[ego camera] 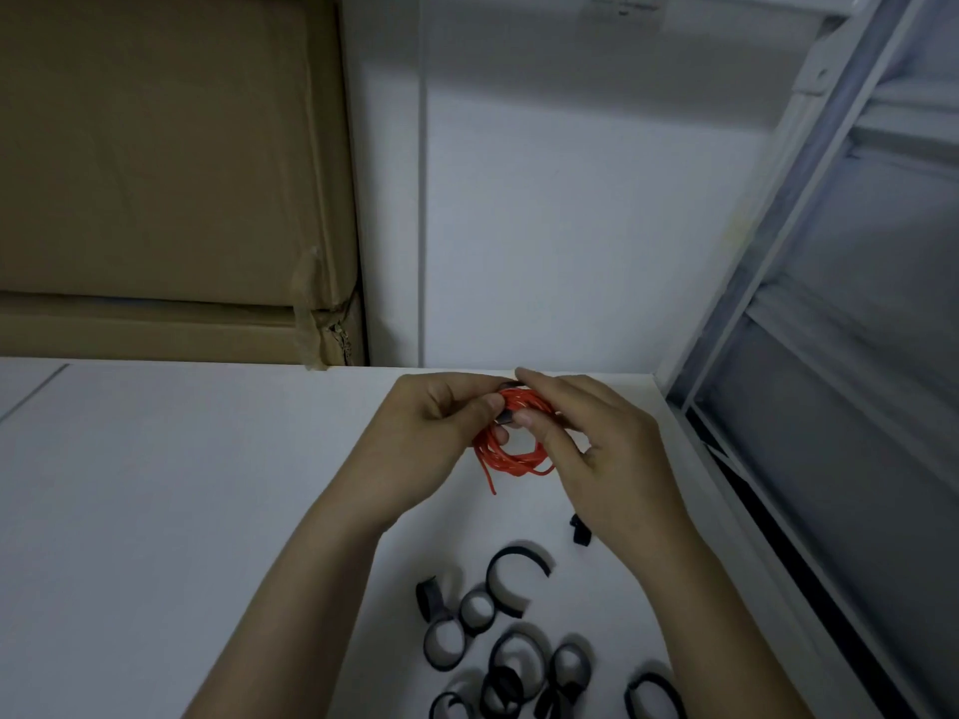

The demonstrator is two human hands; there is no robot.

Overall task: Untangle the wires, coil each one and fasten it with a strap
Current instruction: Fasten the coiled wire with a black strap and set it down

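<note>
wire coil held above worktop between left hand and right hand, near back edge. loose straps on worktop in front of hands. cardboard box behind worktop, left; window frame along right side

Coiled orange wire held above table, black strap around it
</note>
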